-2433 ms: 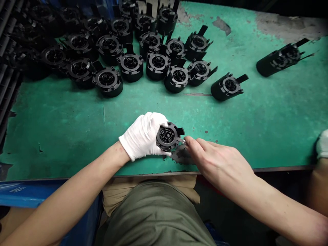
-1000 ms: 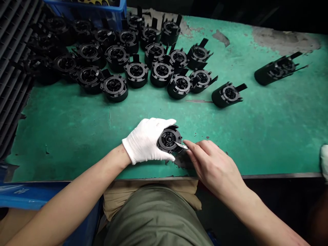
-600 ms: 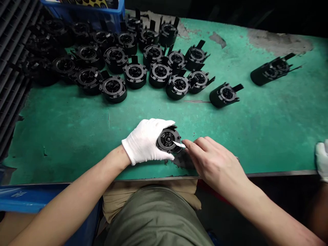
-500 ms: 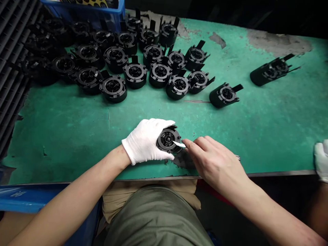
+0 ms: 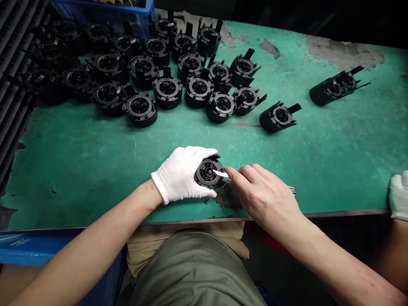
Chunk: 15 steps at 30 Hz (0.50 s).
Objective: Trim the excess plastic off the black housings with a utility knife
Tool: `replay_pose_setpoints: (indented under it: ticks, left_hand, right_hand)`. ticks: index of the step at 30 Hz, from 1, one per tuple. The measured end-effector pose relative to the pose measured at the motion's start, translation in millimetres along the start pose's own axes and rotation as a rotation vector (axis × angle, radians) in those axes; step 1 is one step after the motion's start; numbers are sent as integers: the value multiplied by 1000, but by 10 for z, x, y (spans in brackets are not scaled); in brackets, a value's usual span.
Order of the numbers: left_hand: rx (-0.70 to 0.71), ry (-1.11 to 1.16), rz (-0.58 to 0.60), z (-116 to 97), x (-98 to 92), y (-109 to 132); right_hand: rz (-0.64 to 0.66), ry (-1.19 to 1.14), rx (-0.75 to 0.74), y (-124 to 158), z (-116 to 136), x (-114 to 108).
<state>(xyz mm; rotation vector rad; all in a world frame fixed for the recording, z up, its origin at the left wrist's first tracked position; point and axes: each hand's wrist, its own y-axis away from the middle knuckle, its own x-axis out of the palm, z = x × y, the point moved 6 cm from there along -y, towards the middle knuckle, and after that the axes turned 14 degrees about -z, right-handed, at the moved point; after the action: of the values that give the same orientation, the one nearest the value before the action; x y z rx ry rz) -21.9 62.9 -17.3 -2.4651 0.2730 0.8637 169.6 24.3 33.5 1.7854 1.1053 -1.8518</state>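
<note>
A round black plastic housing (image 5: 207, 180) stands near the front edge of the green table, its ringed face turned up toward me. My left hand (image 5: 181, 175), in a white glove, is wrapped around the housing's left side, with thumb and fingers on its rim. Bare and closed, my right hand (image 5: 264, 189) grips a knife (image 5: 220, 173) from the right. The knife's pale blade points left over the housing's face, its tip close to the centre hub. Most of the handle is hidden in my fingers; its metal end shows behind the hand.
Many similar black housings (image 5: 139, 108) stand at the back left, before a blue crate (image 5: 137, 19). Single ones (image 5: 279, 117) stand farther right. Another person's gloved hand (image 5: 399, 194) rests at the right edge. The green table (image 5: 95, 170) has worn grey patches.
The knife tip has shifted slightly left and up, nearer the centre of the housing's face, and my right hand has moved with it. My left hand keeps its hold.
</note>
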Motion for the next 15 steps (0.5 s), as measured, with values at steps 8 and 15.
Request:
replay_pose_setpoints:
  ticks: [8, 15]
  left_hand:
    - [-27, -23, 23, -3, 4, -21]
    - [77, 128, 75, -50, -9, 3]
  right_hand:
    - [-47, 13, 19, 0, -4, 16]
    - [-134, -331, 181, 201, -335, -49]
